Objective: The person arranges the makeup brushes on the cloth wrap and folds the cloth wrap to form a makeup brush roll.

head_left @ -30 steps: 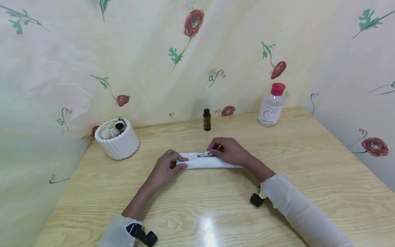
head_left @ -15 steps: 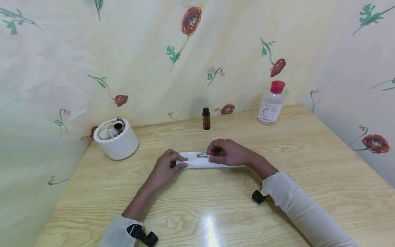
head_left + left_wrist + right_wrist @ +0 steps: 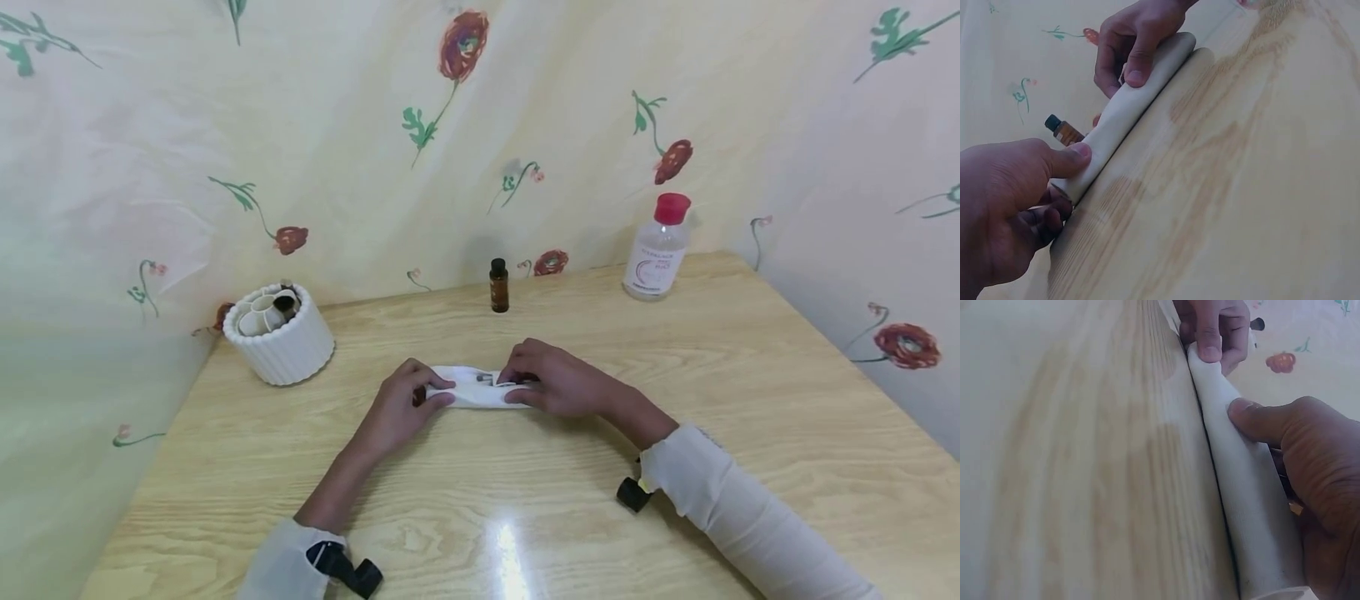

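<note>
A long, white, soft-looking folded strip (image 3: 472, 397) lies on the wooden table, resembling rolled or folded cloth. Its left end is pinched between the thumb and fingers of my left hand (image 3: 395, 408). My right hand (image 3: 562, 379) grips the strip further right, thumb on the near side and fingers on the far side. Between the hands, a small slim grey piece (image 3: 484, 378) shows on the strip; its kind is too small to tell. In the right wrist view, my right thumb presses the strip (image 3: 1247, 487), whose end extends toward the camera. Some fingers are hidden behind it.
A white ribbed holder (image 3: 288, 350) with tubes and a dark brush stands at the back left. Behind the strip is a small brown bottle (image 3: 498, 287) with a black cap. A clear bottle (image 3: 654, 265) with a red cap stands back right, by the patterned wall covering.
My right hand has shifted slightly, its thumb coming down over the strip's near edge and covering more of its right part. Less of the grey piece shows. My left hand keeps its hold.
</note>
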A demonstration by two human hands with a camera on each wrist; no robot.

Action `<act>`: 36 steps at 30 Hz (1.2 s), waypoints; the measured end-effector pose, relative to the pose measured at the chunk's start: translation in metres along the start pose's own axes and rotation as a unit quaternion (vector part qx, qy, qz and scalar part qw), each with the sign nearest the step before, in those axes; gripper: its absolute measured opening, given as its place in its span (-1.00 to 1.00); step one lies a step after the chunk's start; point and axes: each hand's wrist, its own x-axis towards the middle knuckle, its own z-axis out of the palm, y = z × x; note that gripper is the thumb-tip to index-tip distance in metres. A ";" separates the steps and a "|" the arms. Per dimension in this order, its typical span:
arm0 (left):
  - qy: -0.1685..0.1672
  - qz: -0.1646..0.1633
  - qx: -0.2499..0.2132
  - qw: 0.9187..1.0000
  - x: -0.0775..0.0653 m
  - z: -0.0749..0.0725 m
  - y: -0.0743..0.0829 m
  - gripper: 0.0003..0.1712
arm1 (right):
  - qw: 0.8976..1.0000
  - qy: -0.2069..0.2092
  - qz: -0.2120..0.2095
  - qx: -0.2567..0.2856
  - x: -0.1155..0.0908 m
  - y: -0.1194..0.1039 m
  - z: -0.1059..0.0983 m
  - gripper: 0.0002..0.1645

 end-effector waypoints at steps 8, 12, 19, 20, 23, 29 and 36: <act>-0.013 0.058 0.070 0.996 0.000 0.001 0.004 -0.89 | 0.994 0.064 0.049 -0.073 -0.026 0.002 -0.009 -0.67; -0.016 0.078 0.129 0.988 0.012 -0.003 0.010 -0.86 | 0.985 0.065 0.118 -0.107 -0.037 0.006 -0.017 -0.73; -0.089 0.010 0.146 0.985 0.028 0.000 0.017 -0.74 | 0.983 0.041 0.138 -0.112 -0.037 -0.001 -0.015 -0.85; -0.088 0.008 0.140 0.986 0.028 0.000 0.018 -0.79 | 0.983 0.050 0.126 -0.122 -0.037 -0.002 -0.015 -0.87; -0.073 0.010 0.120 0.990 0.026 0.001 0.020 -0.92 | 0.981 0.080 0.082 -0.159 -0.040 -0.002 -0.014 -0.87; -0.025 0.070 0.146 0.986 0.022 0.001 0.017 -0.92 | 0.960 0.117 -0.012 -0.253 -0.045 -0.004 -0.020 -0.78; 0.015 0.188 0.236 0.953 0.016 0.003 0.011 -0.81 | 0.955 0.092 -0.042 -0.278 -0.048 -0.013 -0.022 -0.77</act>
